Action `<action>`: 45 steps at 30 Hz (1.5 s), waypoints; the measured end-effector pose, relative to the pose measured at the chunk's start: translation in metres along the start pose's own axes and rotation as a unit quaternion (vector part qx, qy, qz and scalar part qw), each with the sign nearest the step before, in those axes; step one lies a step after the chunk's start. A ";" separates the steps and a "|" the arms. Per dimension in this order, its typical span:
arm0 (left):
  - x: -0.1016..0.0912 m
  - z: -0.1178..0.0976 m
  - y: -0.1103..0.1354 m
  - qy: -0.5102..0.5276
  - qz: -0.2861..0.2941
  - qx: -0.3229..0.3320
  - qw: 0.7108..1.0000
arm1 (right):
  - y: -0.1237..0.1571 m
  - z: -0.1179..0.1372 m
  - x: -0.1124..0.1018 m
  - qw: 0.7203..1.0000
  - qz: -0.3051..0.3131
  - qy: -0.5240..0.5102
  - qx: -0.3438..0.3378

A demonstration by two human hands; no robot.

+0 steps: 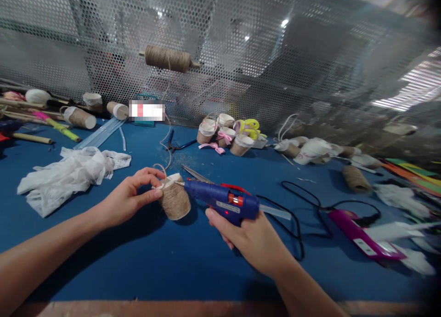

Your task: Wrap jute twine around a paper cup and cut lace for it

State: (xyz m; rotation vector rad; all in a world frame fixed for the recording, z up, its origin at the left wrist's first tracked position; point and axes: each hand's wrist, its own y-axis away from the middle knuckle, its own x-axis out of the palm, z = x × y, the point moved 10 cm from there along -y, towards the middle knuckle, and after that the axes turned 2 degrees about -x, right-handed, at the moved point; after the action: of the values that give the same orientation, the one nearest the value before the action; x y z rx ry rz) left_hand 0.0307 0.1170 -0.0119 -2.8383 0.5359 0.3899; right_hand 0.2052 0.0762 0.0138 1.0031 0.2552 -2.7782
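Your two hands work above one blue desk (206, 266). Your left hand (141, 193) pinches, between thumb and fingers, the rim of one small, tapered cup wrapped in brown twine with a white cloth lining (175, 203); the cup stands slightly tilted, near the middle of the desk. Your right hand (246, 232) is wrapped around the grip of one dark-blue plastic glue gun (220, 198). Its nozzle lies at the cup's rim; whether the two touch cannot be told. One translucent glue stick (277, 212) projects from the rear of the gun.

One strand of brown twine (168, 156) runs down to the cup from one wide brown twine roll on a wooden rod (167, 59), mounted before the perforated metal panel (220, 27). Behind the gun lie one pair of silver blades (196, 173) and, farther back, one dark-blue-handled tool (181, 144).

Four twine-wrapped cups with white rims (242, 144) form a cluster beyond, with two pink bows (213, 147), one on a cup and one on the desk. To your left lies one heap of crumpled white cloth (76, 174); to your right, one magenta power strip (365, 236).
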 end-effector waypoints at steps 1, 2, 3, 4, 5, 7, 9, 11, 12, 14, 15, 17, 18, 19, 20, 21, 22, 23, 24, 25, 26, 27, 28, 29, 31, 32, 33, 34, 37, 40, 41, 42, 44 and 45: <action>0.000 0.000 0.000 0.000 0.001 0.000 1.000 | 0.000 -0.001 0.000 1.000 0.002 -0.001 0.009; 0.000 0.000 0.000 0.000 0.002 -0.001 1.000 | -0.001 -0.003 -0.001 1.000 0.003 -0.001 0.020; 0.000 -0.001 0.000 -0.002 0.004 -0.001 1.000 | -0.001 -0.004 -0.002 1.000 0.002 0.000 0.031; 0.000 -0.001 0.000 -0.003 0.004 -0.001 1.000 | -0.002 -0.006 -0.003 0.999 0.001 0.001 0.041; 0.000 -0.001 0.000 -0.005 0.004 0.000 1.000 | -0.002 -0.007 -0.004 0.999 0.000 0.001 0.048; -0.001 -0.002 0.000 -0.006 0.002 0.003 1.000 | -0.004 -0.008 -0.004 0.999 -0.001 -0.003 0.051; -0.001 -0.002 0.000 -0.006 0.003 0.006 1.000 | -0.006 -0.008 -0.005 0.999 -0.002 -0.010 0.050; 0.000 -0.002 0.000 -0.008 0.006 0.010 1.000 | -0.007 -0.009 -0.004 0.998 -0.001 -0.017 0.055; 0.000 -0.002 0.000 -0.010 0.007 0.012 1.000 | -0.007 -0.010 -0.004 0.998 -0.001 -0.020 0.057; 0.000 -0.002 0.000 -0.013 0.007 0.012 1.000 | -0.006 -0.010 -0.003 0.998 0.004 -0.023 0.061; -0.001 -0.002 0.000 -0.014 0.006 0.010 1.000 | -0.006 -0.010 -0.002 0.998 0.008 -0.025 0.061; -0.001 -0.001 0.000 -0.014 0.002 0.006 1.000 | -0.004 -0.009 0.000 0.998 0.015 -0.032 0.059; -0.001 -0.001 0.000 -0.014 0.001 0.005 1.000 | -0.003 -0.008 0.001 0.997 0.020 -0.036 0.058; -0.001 -0.001 0.000 -0.013 0.001 0.005 1.000 | -0.003 -0.007 0.002 0.997 0.024 -0.039 0.057; -0.001 -0.001 0.000 -0.013 0.001 0.005 1.000 | -0.002 -0.007 0.002 0.997 0.025 -0.039 0.056; -0.001 -0.001 0.000 -0.012 0.002 0.005 1.000 | -0.002 -0.007 0.002 0.997 0.025 -0.038 0.056; -0.001 -0.001 0.000 -0.011 0.003 0.007 1.000 | -0.002 -0.007 0.002 0.998 0.026 -0.036 0.055; -0.001 0.000 0.000 -0.012 0.005 0.008 1.000 | -0.002 -0.006 0.002 0.998 0.025 -0.033 0.053; -0.001 0.000 0.000 -0.013 0.006 0.009 1.000 | -0.003 -0.007 0.002 0.998 0.022 -0.028 0.052; -0.001 0.000 0.000 -0.014 0.007 0.010 1.000 | -0.004 -0.007 0.001 0.998 0.020 -0.025 0.052; -0.001 0.000 0.000 -0.015 0.008 0.012 1.000 | -0.004 -0.008 0.001 0.998 0.017 -0.023 0.053; -0.001 0.000 0.000 -0.015 0.008 0.014 1.000 | -0.005 -0.009 0.000 0.998 0.015 -0.023 0.057; -0.001 0.000 0.000 -0.014 0.007 0.016 1.000 | -0.006 -0.011 0.000 0.998 0.012 -0.026 0.062; -0.001 0.000 0.000 -0.012 0.007 0.017 1.000 | -0.007 -0.013 0.000 0.997 0.009 -0.031 0.067; 0.000 -0.001 0.000 -0.011 0.008 0.017 1.000 | -0.009 -0.016 0.000 0.996 0.008 -0.044 0.071; 0.000 -0.001 0.000 -0.012 0.009 0.018 1.000 | -0.010 -0.018 0.000 0.996 0.009 -0.050 0.071; 0.000 -0.002 0.000 -0.014 0.010 0.019 1.000 | -0.012 -0.019 0.000 0.996 0.012 -0.058 0.069; 0.000 -0.003 0.000 -0.014 0.011 0.022 1.000 | -0.014 -0.021 -0.001 0.995 0.014 -0.067 0.067; -0.003 -0.005 -0.001 -0.011 0.006 0.032 0.999 | -0.024 -0.027 -0.006 0.990 0.011 -0.116 0.079; -0.009 -0.006 -0.001 -0.016 -0.011 0.039 0.999 | -0.038 -0.034 -0.013 0.974 0.007 -0.204 0.103; -0.011 -0.006 -0.001 -0.021 -0.016 0.041 0.999 | -0.045 -0.036 -0.016 0.968 0.003 -0.227 0.109; -0.013 -0.007 -0.001 -0.027 -0.021 0.044 0.998 | -0.052 -0.039 -0.019 0.964 -0.002 -0.239 0.116; -0.015 -0.008 -0.001 -0.042 -0.024 0.051 0.998 | -0.066 -0.049 -0.026 0.965 -0.020 -0.227 0.132; -0.015 -0.009 -0.001 -0.050 -0.023 0.053 0.997 | -0.073 -0.055 -0.029 0.967 -0.027 -0.210 0.144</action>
State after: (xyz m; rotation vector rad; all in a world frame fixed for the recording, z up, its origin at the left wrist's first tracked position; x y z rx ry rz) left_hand 0.0193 0.1204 0.0013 -2.7074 0.4568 0.4762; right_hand 0.2446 0.1625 -0.0025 0.4335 -0.1870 -3.0453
